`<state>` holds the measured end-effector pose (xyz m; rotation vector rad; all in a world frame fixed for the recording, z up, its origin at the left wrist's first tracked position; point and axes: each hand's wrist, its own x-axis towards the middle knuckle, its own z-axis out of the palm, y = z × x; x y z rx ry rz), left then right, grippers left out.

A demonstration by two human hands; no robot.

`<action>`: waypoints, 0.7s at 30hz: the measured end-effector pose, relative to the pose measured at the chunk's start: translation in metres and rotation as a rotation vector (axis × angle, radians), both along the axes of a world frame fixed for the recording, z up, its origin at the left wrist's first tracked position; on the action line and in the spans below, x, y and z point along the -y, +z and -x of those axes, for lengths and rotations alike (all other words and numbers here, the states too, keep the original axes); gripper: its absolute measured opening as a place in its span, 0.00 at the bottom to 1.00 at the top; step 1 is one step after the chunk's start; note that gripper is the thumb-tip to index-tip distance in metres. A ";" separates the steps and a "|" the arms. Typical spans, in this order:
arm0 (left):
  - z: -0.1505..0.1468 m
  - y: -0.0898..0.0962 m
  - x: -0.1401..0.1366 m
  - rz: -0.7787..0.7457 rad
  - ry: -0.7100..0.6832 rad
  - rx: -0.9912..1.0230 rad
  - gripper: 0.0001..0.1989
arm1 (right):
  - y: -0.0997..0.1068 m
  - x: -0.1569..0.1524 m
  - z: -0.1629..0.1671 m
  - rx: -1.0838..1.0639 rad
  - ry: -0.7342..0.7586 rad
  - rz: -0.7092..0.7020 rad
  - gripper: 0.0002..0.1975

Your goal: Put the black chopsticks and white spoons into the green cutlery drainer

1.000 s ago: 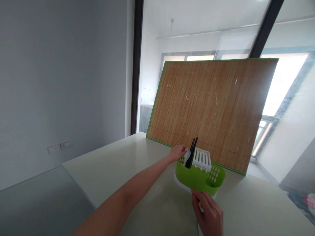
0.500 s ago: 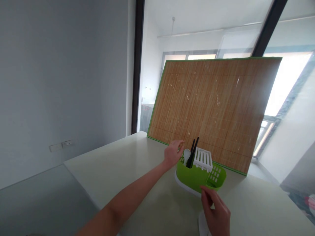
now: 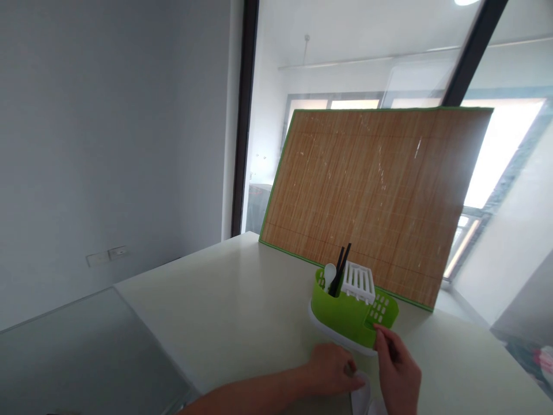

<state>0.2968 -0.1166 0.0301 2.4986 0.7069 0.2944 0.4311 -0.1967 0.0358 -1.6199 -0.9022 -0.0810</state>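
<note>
A green utensil caddy [image 3: 341, 314] with a white base stands on the white table. A white spoon [image 3: 330, 274] and black chopsticks [image 3: 341, 271] stand in its left part, beside a white slotted rack [image 3: 359, 282]. My right hand [image 3: 398, 366] has thumb and fingers pinched together at the caddy's front right edge. Whether something thin is between them is hidden. My left hand [image 3: 334, 369] is in front of the caddy, fingers curled, tips at a smooth white piece [image 3: 361, 393] low in view. That piece is partly cut off, its kind unclear.
Behind the caddy a bamboo mat board [image 3: 371, 190] with green edging leans against a glass partition. The white table [image 3: 224, 305] stretches to the left, with a lower glass surface [image 3: 78, 351] beside it. A grey wall [image 3: 108, 144] rises at the left.
My left hand has come down from the caddy's left end to the white piece in front. My right hand has shifted slightly right along the caddy's edge.
</note>
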 end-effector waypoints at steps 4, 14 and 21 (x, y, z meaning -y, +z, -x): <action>-0.006 -0.005 0.002 0.026 -0.021 0.028 0.13 | -0.002 -0.001 -0.002 -0.002 0.019 0.010 0.21; 0.025 0.048 -0.016 -0.160 0.126 0.493 0.10 | 0.002 -0.001 0.007 0.002 0.107 0.021 0.21; 0.047 0.060 -0.026 -0.485 0.036 0.693 0.09 | -0.022 -0.021 0.025 0.134 0.582 0.323 0.16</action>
